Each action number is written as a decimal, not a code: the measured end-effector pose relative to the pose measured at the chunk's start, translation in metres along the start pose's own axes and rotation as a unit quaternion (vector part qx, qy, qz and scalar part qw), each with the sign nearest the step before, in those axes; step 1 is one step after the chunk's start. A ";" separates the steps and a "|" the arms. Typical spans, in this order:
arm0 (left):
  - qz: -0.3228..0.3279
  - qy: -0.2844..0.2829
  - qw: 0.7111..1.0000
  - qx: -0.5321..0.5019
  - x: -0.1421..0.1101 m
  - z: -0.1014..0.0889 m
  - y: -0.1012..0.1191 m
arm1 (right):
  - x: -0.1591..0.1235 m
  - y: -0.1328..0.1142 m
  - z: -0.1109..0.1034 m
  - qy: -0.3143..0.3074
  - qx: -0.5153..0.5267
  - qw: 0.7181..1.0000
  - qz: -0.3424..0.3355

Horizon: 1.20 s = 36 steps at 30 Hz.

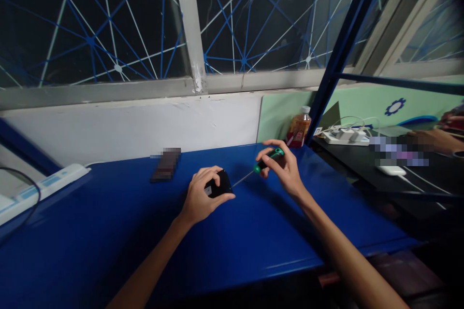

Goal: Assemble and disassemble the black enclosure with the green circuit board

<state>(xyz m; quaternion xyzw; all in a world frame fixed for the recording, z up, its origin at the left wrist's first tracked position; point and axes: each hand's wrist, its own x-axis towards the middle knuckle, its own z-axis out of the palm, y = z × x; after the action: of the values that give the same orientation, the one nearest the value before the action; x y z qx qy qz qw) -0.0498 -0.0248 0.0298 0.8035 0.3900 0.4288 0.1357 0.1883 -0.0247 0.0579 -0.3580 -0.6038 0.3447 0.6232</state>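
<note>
My left hand point(203, 193) is closed around a small black device point(222, 184) with a pale label on its face, held over the blue table point(145, 222). The device's kind cannot be made out. In my right hand point(284, 169) is a screwdriver point(268, 160) with a green and black handle, gripped by the fingers. Its thin metal shaft slants down to the left, and the tip meets the right edge of the black device. Whether the tip sits in a screw is too small to tell.
A dark flat blurred object point(166, 165) lies left of my hands. White power strips stand at the far left point(47, 188) and on the black table point(346, 136) at right. A bottle point(299, 128) is by the blue post point(340, 43). Another person's hand point(440, 141) shows at far right.
</note>
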 end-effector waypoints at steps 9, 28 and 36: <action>0.005 -0.004 1.000 -0.002 0.000 0.001 -0.001 | 0.000 0.003 -0.001 0.052 -0.086 0.995 -0.026; -0.002 -0.002 1.000 0.000 0.000 0.001 -0.001 | 0.001 0.007 -0.006 0.038 -0.086 0.996 0.002; -0.002 0.003 1.000 0.002 -0.002 0.002 -0.002 | 0.004 0.008 -0.012 -0.018 -0.028 0.999 0.016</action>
<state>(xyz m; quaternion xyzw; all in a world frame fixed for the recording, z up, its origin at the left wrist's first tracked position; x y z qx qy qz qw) -0.0493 -0.0246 0.0265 0.8018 0.3927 0.4301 0.1340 0.2001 -0.0181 0.0531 -0.3784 -0.6187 0.3440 0.5964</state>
